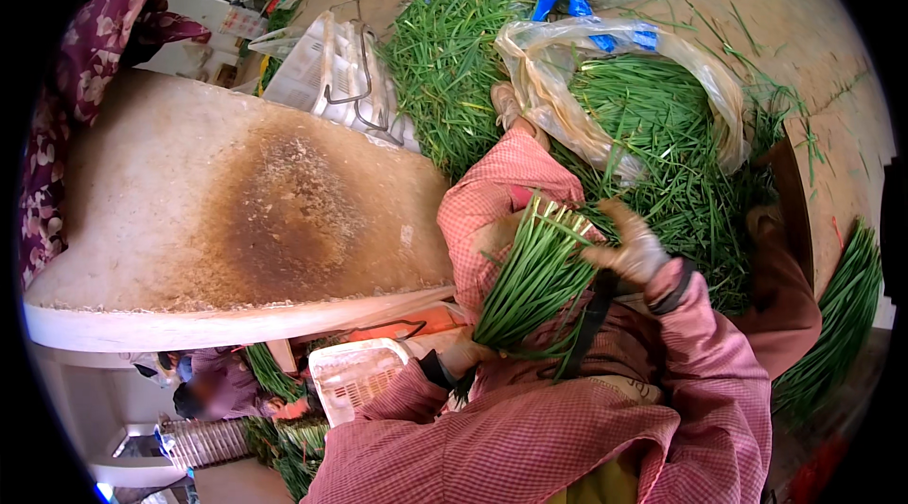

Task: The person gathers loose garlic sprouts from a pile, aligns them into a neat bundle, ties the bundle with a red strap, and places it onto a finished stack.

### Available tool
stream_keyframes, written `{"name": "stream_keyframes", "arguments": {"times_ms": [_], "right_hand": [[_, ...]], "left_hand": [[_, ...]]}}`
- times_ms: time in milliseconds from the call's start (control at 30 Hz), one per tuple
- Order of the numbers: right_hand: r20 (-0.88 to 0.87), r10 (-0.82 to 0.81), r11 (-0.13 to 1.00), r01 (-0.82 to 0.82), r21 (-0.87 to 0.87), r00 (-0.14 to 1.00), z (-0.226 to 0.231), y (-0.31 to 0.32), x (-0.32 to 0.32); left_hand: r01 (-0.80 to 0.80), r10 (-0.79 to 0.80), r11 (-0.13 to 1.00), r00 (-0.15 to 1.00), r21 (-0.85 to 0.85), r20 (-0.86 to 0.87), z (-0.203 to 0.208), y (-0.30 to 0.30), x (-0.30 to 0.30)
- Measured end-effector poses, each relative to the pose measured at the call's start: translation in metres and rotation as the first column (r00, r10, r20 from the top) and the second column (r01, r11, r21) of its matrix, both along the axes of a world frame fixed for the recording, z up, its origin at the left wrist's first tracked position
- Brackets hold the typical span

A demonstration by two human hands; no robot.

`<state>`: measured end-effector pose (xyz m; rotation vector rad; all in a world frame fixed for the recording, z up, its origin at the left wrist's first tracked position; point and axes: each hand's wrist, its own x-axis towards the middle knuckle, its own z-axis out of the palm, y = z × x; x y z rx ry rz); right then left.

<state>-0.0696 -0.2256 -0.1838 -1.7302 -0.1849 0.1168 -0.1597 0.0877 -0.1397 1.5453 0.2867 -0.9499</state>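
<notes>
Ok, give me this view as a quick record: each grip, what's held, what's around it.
Left grip: closed around the near end of a bundle of long, thin green stalks
Right grip: open, at the bundle's pale cut ends; motion-blurred, contact unclear
Bundle position: over the lap, pale ends pointing away from the person
Ahead: loose heap of green stalks
Ahead right: open translucent plastic bag, green stalks inside
Left: pale, brown-stained tabletop; white plastic crate beyond it
Far right: long green stalks
</notes>
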Motion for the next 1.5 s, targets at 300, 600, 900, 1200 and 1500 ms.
{"name": "stream_keyframes", "arguments": {"times_ms": [300, 600, 900, 1200, 1500], "right_hand": [[-0.505, -0.118, 0.89, 0.317, 0.327, 0.855, -0.056, -0.049, 0.015], [-0.613, 0.428, 0.332, 0.515, 0.79, 0.664, -0.047, -0.025, 0.007], [-0.492, 0.389, 0.738, 0.056, 0.673, 0.779, 0.024, -0.01, -0.012], [-0.454, 0.503, 0.144, 0.447, 0.883, 0.735, -0.103, 0.014, -0.014], [-0.247, -0.537, 0.841, 0.534, -0.086, 0.806, -0.077, -0.173, 0.02]], "left_hand": [[0.047, -0.047, 0.999, 0.992, -0.006, -0.121, 0.022, -0.004, 0.009], [0.004, -0.062, 0.956, 0.98, -0.292, -0.19, 0.007, -0.009, 0.058], [0.118, -0.129, 0.973, 0.991, -0.198, -0.044, 0.016, -0.035, 0.081], [0.466, -0.467, 0.855, 0.883, -0.228, 0.055, 0.059, -0.073, 0.098], [0.393, -0.393, 0.918, 0.92, -0.045, 0.014, 0.056, -0.024, 0.108]]}}
